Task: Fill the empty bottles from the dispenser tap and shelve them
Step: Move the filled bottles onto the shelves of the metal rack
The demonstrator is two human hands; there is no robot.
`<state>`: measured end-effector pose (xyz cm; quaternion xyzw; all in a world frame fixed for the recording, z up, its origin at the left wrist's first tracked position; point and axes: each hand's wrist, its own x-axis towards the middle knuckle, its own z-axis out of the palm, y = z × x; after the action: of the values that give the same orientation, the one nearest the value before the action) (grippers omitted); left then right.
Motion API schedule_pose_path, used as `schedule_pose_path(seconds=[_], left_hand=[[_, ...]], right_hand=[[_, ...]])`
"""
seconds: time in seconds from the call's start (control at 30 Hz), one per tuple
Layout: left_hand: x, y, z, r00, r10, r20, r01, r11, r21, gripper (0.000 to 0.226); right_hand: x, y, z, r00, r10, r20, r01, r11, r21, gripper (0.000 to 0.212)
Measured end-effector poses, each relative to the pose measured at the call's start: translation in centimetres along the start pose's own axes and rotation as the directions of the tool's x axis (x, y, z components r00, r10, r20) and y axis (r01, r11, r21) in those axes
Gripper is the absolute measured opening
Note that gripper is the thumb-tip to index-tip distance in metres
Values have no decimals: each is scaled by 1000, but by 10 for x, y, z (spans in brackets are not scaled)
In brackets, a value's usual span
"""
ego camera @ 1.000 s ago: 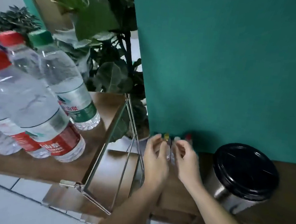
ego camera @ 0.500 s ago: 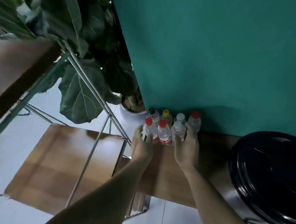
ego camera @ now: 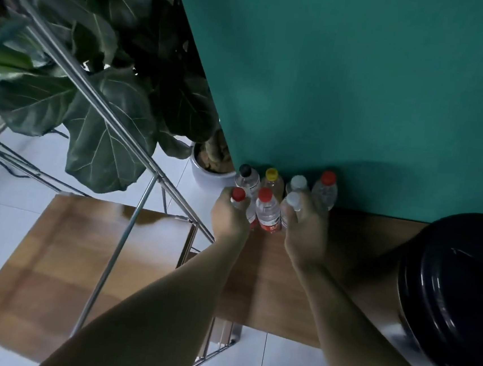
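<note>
Several small clear plastic bottles stand in a cluster on a low wooden shelf [ego camera: 346, 246], against a teal panel [ego camera: 361, 91]. My left hand [ego camera: 229, 217] is wrapped around a red-capped bottle [ego camera: 238, 196] at the front left of the cluster. My right hand [ego camera: 305, 230] grips a white-capped bottle [ego camera: 294, 201] at the front right. Between them stands another red-capped bottle [ego camera: 267, 212]. Behind are bottles with a black cap [ego camera: 245, 171], a yellow cap [ego camera: 272, 174], a white cap [ego camera: 298, 182] and a red cap [ego camera: 327, 178].
A steel dispenser with a black lid [ego camera: 460, 292] stands at the right. A metal shelf frame [ego camera: 108, 111] crosses diagonally at the left above another wooden shelf board [ego camera: 78, 270]. A large-leafed potted plant [ego camera: 107, 128] stands behind, in a white pot [ego camera: 205, 176]. White tiled floor lies below.
The camera has tilted down, so the upper shelf with its big bottles is out of view. Both hands closed in on the front bottles and now grip them.
</note>
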<state>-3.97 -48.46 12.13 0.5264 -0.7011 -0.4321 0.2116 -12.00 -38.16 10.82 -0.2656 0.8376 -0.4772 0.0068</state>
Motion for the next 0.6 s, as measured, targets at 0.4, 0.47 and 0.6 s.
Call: schedule_pose_path(seconds=[0.4, 0.47, 0.6], left_hand=[[-102, -26, -41, 992, -9, 129, 27, 990, -138, 15], [-124, -20, -58, 983, 39, 180, -3, 980, -200, 16], [-173, 1, -120, 935, 228, 271, -173, 962, -210, 13]], right_hand=[[-101, -20, -49, 997, 58, 41, -61, 995, 84, 33], [-123, -34, -58, 997, 72, 39, -75, 996, 57, 36], [-166, -89, -99, 999, 41, 21, -41, 998, 42, 36]])
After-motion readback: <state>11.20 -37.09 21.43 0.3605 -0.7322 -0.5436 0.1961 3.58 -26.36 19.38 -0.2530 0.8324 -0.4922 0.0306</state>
